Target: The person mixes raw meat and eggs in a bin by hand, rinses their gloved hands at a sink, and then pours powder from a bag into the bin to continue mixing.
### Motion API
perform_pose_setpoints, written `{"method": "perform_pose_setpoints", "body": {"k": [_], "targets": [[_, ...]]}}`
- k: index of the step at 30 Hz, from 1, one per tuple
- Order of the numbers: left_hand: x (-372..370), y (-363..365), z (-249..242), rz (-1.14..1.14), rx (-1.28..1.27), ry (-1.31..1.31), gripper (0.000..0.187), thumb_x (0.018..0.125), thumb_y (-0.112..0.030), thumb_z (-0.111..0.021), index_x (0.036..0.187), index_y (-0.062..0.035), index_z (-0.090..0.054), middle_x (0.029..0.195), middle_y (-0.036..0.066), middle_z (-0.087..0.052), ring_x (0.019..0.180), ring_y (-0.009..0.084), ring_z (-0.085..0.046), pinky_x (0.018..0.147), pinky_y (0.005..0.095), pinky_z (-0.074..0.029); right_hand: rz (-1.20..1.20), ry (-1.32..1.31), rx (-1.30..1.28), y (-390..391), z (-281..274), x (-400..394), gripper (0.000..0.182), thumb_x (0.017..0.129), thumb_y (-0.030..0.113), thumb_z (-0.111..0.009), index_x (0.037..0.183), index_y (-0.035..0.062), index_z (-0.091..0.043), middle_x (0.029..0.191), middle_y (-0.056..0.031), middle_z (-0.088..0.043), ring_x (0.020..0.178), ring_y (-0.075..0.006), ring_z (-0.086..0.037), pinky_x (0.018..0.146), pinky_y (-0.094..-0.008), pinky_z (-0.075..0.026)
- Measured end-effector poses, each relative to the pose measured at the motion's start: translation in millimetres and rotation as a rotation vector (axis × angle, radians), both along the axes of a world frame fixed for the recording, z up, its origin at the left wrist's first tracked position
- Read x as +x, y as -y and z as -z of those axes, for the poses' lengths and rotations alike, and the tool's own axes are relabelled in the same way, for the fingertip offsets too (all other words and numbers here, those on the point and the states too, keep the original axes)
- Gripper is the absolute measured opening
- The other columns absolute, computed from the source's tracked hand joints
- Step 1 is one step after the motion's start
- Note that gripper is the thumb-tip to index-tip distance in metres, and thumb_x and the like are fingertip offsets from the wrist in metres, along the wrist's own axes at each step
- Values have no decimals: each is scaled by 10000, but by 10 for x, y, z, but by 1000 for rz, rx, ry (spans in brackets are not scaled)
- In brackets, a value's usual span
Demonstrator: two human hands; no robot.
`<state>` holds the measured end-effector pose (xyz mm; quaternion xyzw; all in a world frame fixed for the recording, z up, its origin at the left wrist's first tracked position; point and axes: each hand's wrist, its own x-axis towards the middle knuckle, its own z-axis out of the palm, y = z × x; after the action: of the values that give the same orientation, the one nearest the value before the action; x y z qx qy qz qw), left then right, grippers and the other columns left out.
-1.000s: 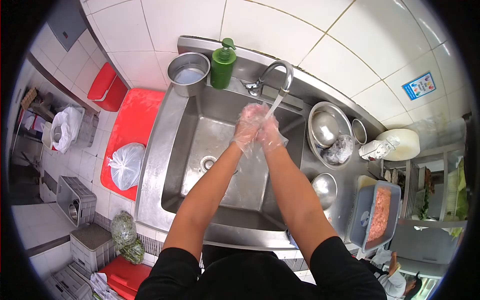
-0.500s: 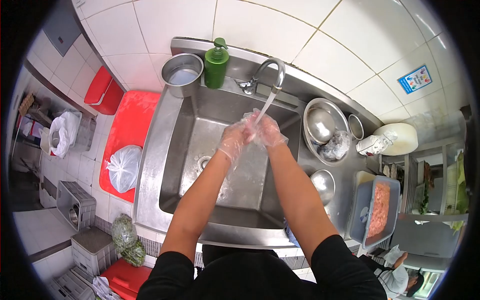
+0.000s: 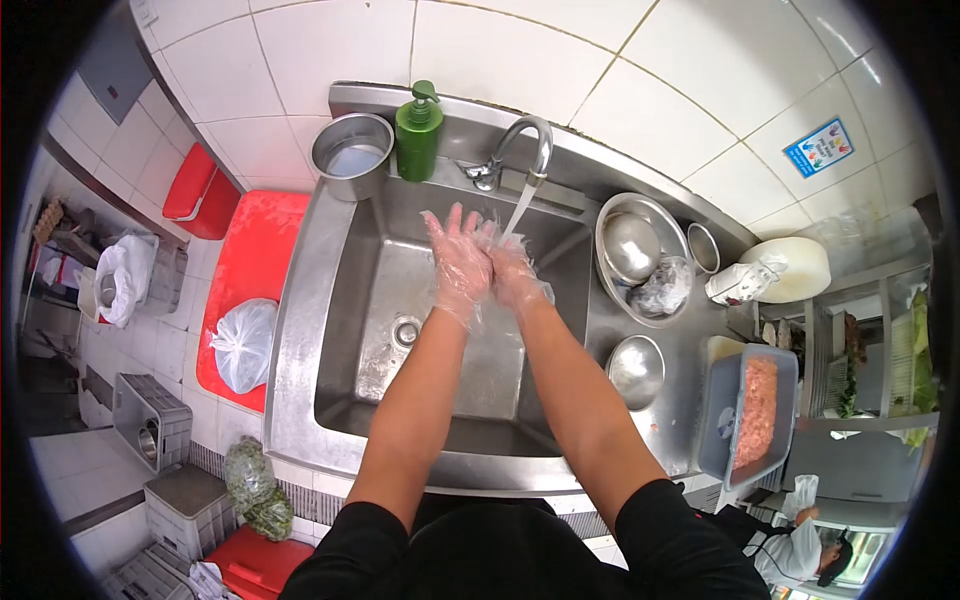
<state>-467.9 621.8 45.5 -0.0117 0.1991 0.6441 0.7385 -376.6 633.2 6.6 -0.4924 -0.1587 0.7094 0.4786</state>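
My left hand [image 3: 461, 262], in a loose clear plastic glove, is held over the sink [image 3: 400, 385] with its fingers spread and nothing in it. Against its right side is my right hand [image 3: 515, 278], also gloved in clear plastic. Its fingers look loosely bent and are partly blurred by water and plastic; no object shows in it. A stream of water [image 3: 517, 210] runs from the curved metal faucet [image 3: 541, 150] onto the right hand's fingertips. Behind the sink stands a green pump bottle [image 3: 418, 135], beside a metal pot [image 3: 352, 160] with whitish liquid.
Right of the sink are a metal basin [image 3: 605, 285] with a bowl and a plastic bag, another metal bowl [image 3: 636, 372], and a grey tub [image 3: 720, 440] of pinkish minced food. A knotted white bag [image 3: 243, 345] rests on a red lid [image 3: 270, 225] at left. A person [image 3: 795, 550] is at lower right.
My hands were close together under the stream. The left has shifted left and spread its fingers; the right has moved slightly down. The camera view has shifted a little.
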Motion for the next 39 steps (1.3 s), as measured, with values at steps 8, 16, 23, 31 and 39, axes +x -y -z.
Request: {"method": "perform_pose_setpoints", "body": {"k": [8,16,23,31,39], "targets": [[2,-267,149,-8,64,66,1018,866,-792,-351,1529,-41,-168,1534,241,-255,1373,400,-330,1132,478,-305,-408,199,78,87,-439,194,412,903,106,-646,1280,4,-514,1172,-90,-630,1031,-171,-625,864,-303,-522],[306,-514,330,263,-126,-122,587,1001,-507,-393,1209,19,-551,1155,185,-612,1084,297,-589,915,441,-505,-214,806,52,-228,-96,442,244,853,132,-679,1047,-9,-635,898,-61,-674,778,-182,-640,658,-336,-496],[19,-166,473,280,-46,-305,305,946,-261,-555,1029,25,-619,945,136,-660,835,255,-656,749,331,-538,-284,561,246,-311,111,363,245,933,187,-592,1048,-20,-657,893,-160,-690,825,-236,-684,667,-365,-523],[-362,-53,413,408,460,-2324,570,822,-389,-665,1345,-206,-532,1379,181,-512,1261,372,-492,1043,474,-420,-497,580,560,-390,-347,380,314,925,182,-636,1138,-48,-614,1042,-152,-682,958,-258,-654,860,-367,-545],[-378,-134,285,612,838,-2514,549,840,-329,-634,1338,-118,-544,1458,171,-421,1372,354,-373,1118,429,-352,-495,-51,90,-479,-495,476,393,883,189,-697,1188,-38,-601,1052,-199,-675,1031,-327,-638,905,-457,-527]]}}
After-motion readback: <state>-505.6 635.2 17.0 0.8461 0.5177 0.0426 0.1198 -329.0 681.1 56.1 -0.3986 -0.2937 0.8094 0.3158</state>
